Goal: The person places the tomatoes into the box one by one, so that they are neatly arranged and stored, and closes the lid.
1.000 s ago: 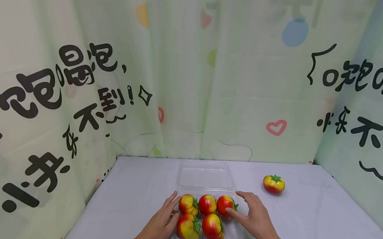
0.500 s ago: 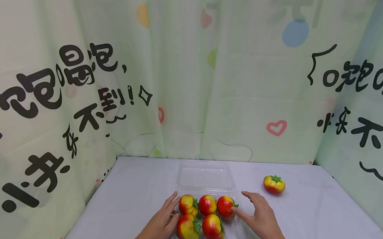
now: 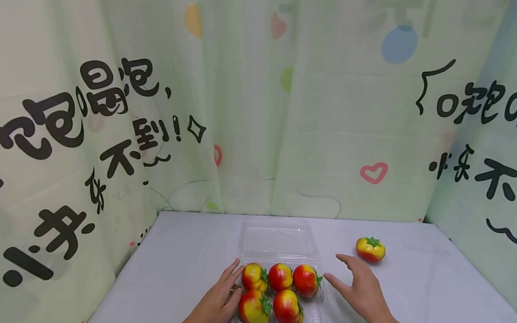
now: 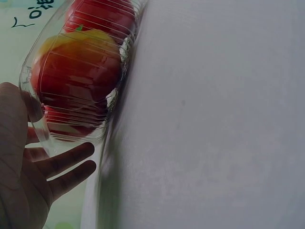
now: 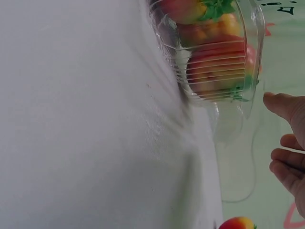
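A clear plastic clamshell box [image 3: 321, 319] lies with its lid [image 3: 275, 236] folded back on the table. Inside are several red-and-yellow tomatoes with green leafy tops, three in the far row and two in the near row. My left hand [image 3: 215, 303] rests along the box's left rim, fingers mostly straight; in the left wrist view its fingertips [image 4: 83, 152] show at the box corner. My right hand [image 3: 362, 285] is apart from the box on its right, thumb and fingers spread, holding nothing. The far-right tomato [image 3: 306, 281] sits just left of that thumb.
Another tomato [image 3: 370, 250] lies on the white table [image 3: 422, 279], beyond my right hand. Pale green curtains [image 3: 257, 132] with black lettering and coloured shapes hang behind the table and along both sides.
My right hand has drawn away to the right from the far-right tomato, which stays in the box. The left hand has kept its place at the rim.
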{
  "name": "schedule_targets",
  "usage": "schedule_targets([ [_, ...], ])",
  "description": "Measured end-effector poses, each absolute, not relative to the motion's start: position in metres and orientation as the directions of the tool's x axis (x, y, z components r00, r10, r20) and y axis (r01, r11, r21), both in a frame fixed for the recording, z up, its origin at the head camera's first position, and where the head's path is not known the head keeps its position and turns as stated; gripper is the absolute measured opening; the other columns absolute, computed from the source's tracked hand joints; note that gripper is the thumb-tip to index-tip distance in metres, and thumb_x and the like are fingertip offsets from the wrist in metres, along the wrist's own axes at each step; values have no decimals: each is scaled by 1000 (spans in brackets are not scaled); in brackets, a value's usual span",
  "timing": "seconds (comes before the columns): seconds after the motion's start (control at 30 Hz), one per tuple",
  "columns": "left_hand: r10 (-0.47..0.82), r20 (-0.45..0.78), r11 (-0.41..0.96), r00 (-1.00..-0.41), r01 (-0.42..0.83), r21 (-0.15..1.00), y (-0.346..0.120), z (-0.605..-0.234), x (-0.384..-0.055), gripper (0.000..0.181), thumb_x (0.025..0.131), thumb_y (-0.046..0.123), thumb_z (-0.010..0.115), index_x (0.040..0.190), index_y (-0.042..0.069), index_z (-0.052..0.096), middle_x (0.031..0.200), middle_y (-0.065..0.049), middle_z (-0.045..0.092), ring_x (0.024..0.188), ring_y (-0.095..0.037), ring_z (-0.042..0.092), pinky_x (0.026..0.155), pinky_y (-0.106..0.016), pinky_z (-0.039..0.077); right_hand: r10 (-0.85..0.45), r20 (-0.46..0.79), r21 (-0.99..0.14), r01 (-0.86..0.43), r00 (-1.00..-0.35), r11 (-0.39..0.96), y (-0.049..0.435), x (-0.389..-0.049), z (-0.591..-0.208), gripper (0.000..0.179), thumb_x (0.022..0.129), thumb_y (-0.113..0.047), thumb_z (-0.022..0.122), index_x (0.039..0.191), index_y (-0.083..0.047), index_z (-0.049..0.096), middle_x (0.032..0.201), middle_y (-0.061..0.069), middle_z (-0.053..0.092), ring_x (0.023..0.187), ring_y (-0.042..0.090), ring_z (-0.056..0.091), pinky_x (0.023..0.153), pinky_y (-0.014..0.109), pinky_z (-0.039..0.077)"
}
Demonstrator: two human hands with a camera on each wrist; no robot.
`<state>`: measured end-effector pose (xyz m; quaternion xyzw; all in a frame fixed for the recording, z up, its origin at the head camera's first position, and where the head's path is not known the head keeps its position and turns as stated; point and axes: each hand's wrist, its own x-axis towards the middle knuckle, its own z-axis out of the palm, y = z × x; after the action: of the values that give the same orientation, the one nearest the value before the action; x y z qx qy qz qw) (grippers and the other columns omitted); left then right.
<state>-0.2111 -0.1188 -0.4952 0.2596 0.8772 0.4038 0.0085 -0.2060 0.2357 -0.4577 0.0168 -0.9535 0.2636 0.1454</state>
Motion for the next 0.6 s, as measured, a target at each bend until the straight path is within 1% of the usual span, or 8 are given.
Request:
schedule_targets([
  [0.2, 460, 188, 541, -868, 442, 715, -118, -496, -212, 54, 108, 25, 47, 158, 8, 37, 167, -17, 26, 114, -16, 64, 102, -45, 53, 38, 328, -485, -134, -944, 864, 243, -209, -457, 59, 85, -31, 84, 129, 3, 63, 124, 21, 66, 109, 36, 61, 95, 58, 55],
  [0.4, 463, 202, 537, -863, 455, 711, -119, -494, -211, 54, 108, 24, 48, 158, 7, 37, 166, -18, 27, 114, -18, 65, 102, -48, 53, 35, 332, -474, -135, -943, 870, 249, -214, -461, 59, 86, -31, 83, 128, 4, 63, 123, 23, 65, 108, 37, 61, 95, 58, 55],
  [0.6, 464, 206, 534, -861, 458, 711, -119, -494, -210, 54, 108, 24, 48, 158, 8, 37, 166, -17, 27, 114, -18, 65, 102, -47, 52, 29, 434, -450, -188, -901, 873, 259, -220, -465, 54, 83, -24, 86, 123, 6, 65, 118, 24, 68, 101, 38, 62, 89, 58, 56],
])
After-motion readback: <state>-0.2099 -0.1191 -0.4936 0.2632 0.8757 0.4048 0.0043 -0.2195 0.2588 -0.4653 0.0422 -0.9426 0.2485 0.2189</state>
